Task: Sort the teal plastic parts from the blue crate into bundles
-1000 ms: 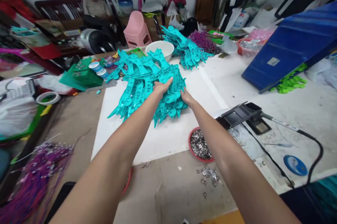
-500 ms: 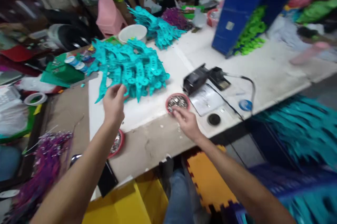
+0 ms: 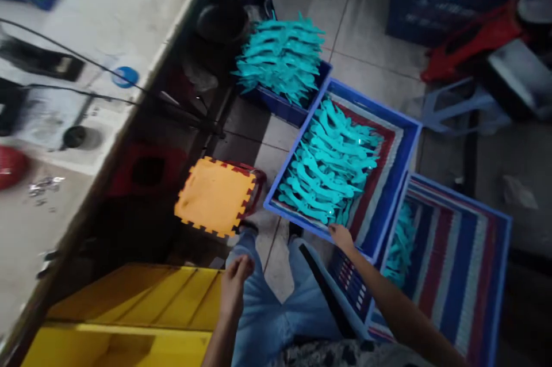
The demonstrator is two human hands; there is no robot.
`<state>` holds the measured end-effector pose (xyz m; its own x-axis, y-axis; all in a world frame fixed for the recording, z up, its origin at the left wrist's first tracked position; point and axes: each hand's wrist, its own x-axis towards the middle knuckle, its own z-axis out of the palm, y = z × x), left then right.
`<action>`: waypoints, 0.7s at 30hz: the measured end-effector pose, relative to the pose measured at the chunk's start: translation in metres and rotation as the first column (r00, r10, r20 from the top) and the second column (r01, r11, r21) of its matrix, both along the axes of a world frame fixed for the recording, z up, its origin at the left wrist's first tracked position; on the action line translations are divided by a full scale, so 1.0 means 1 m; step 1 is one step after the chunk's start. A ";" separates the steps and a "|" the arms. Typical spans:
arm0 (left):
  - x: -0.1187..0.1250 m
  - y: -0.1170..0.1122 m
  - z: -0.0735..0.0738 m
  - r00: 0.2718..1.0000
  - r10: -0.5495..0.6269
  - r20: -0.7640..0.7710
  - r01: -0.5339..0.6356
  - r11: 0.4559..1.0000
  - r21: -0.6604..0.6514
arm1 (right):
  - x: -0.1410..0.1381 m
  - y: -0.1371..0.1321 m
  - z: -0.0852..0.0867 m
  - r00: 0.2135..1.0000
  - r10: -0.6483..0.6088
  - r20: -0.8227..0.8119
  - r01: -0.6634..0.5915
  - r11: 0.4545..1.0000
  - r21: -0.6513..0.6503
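My right hand (image 3: 342, 237) is closed at the near rim of a blue plastic crate (image 3: 297, 218), its fingertips beside the nearest teal pieces. The crate holds a layer of long, flat teal plastic pieces (image 3: 330, 163) on a striped woven cloth (image 3: 382, 177). In front of my legs, my left hand (image 3: 238, 275) hangs with its fingers curled together; what is in them, if anything, is hidden. Behind the crate a darker blue bin (image 3: 280, 105) is heaped with more teal pieces (image 3: 282, 56).
Another blue crate (image 3: 502, 275) with striped cloth stands at right. An orange foam-topped stool (image 3: 215, 197) is by the workbench (image 3: 142, 27). A yellow bin (image 3: 142, 295) sits lower left. Cables, a blue lid (image 3: 125, 76) and a red bowl (image 3: 11, 167) are on the bench.
My view has swung right and down from the bench to the floor crates. The right hand has left the bowl of metal bits for the crate; the left has come off the bench.
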<state>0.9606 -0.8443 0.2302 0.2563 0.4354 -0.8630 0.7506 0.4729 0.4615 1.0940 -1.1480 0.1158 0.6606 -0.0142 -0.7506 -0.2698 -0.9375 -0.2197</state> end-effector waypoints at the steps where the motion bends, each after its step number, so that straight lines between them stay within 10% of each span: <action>1: 0.016 -0.016 -0.003 0.997 -0.072 0.026 0.072 0.997 -0.005 | -0.003 -0.026 -0.008 1.000 -0.007 -0.030 0.006 0.999 -0.052; 6: 0.067 -0.078 -0.036 0.956 -0.288 0.051 0.291 0.954 -0.069 | 0.008 -0.077 -0.070 0.998 0.031 -0.057 -0.039 0.989 -0.144; 15: 0.068 -0.140 -0.132 0.955 -0.297 -0.021 0.285 0.931 -0.229 | 0.104 -0.140 -0.221 0.880 0.370 0.297 -0.313 0.924 -0.221; 18: 0.075 -0.148 -0.150 0.936 -0.351 -0.022 0.336 0.912 -0.234 | 0.111 -0.163 -0.235 0.875 0.396 0.280 -0.370 0.918 -0.143; 21: 0.092 -0.166 -0.163 0.916 -0.400 0.008 0.388 0.884 -0.259 | 0.094 -0.170 -0.208 0.874 0.434 0.220 -0.441 0.897 -0.017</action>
